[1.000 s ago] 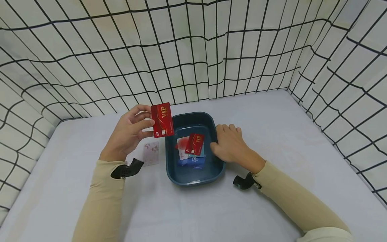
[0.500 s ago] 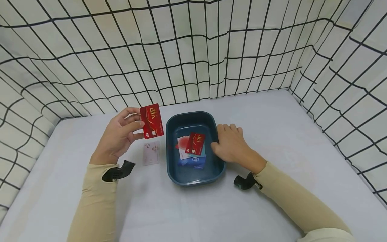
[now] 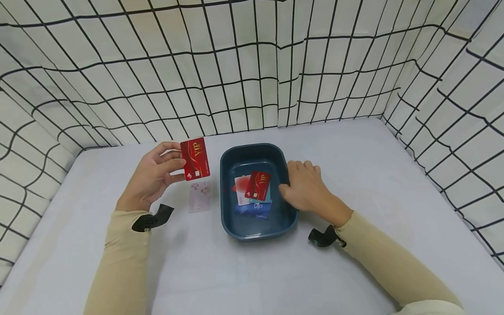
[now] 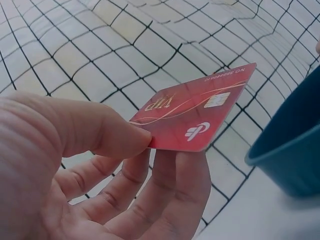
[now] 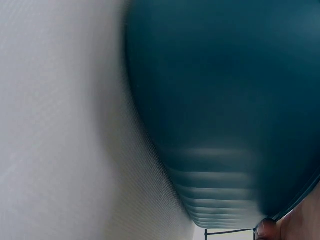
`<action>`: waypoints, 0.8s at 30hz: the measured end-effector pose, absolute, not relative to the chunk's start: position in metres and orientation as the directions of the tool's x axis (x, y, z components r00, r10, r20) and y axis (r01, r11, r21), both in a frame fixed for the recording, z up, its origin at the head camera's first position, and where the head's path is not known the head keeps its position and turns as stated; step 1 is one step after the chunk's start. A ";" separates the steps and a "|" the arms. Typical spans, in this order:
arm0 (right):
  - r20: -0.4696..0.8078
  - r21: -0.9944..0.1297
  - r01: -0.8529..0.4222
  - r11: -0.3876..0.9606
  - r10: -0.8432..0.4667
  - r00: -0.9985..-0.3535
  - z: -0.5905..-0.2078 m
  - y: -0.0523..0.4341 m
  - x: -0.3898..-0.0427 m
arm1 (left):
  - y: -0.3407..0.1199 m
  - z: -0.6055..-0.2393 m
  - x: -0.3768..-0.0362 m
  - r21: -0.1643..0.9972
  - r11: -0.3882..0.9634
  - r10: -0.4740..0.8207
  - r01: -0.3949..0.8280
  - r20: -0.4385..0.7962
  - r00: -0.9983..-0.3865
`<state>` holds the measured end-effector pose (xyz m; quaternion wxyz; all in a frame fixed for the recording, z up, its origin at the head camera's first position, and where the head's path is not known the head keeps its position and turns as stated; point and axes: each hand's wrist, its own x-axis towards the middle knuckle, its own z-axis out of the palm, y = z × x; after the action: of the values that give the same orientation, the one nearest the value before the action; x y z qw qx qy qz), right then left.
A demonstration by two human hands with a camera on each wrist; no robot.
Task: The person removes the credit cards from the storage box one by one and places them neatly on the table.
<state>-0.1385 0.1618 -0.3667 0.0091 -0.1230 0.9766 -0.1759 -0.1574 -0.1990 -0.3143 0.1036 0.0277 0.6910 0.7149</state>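
Red card (image 3: 195, 159) above white table (image 3: 354, 144), grid-patterned cloth walls (image 3: 252, 65) around.

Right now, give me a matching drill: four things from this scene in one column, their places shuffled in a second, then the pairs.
Things
1. red VIP card in hand
2. second red VIP card
3. pale card
4. right hand

Places
A. lying on the white table, left of the tub
B. on top of the cards inside the blue tub
C. resting on the tub's right rim
D. pinched by the left hand, above the table

Pairs: 1-D, 2-B, 3-A, 4-C
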 end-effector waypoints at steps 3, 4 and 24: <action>0.031 -0.345 -0.238 0.908 -0.242 -0.970 -0.367 0.163 -0.138 | -0.203 -0.319 -0.161 0.989 -0.031 0.176 -0.142 -0.134 -0.975; 0.030 -0.346 -0.239 0.907 -0.244 -0.969 -0.367 0.164 -0.138 | -0.204 -0.321 -0.161 0.988 -0.033 0.169 -0.153 -0.146 -0.975; 0.031 -0.336 -0.248 0.909 -0.252 -0.967 -0.367 0.162 -0.139 | -0.248 -0.354 -0.168 0.951 0.034 0.144 -0.309 -0.310 -0.940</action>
<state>-0.1388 0.1624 -0.3671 0.0066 -0.1280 0.9769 -0.1710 -0.1676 -0.2482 -0.3544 0.1633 -0.0588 0.7002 0.6925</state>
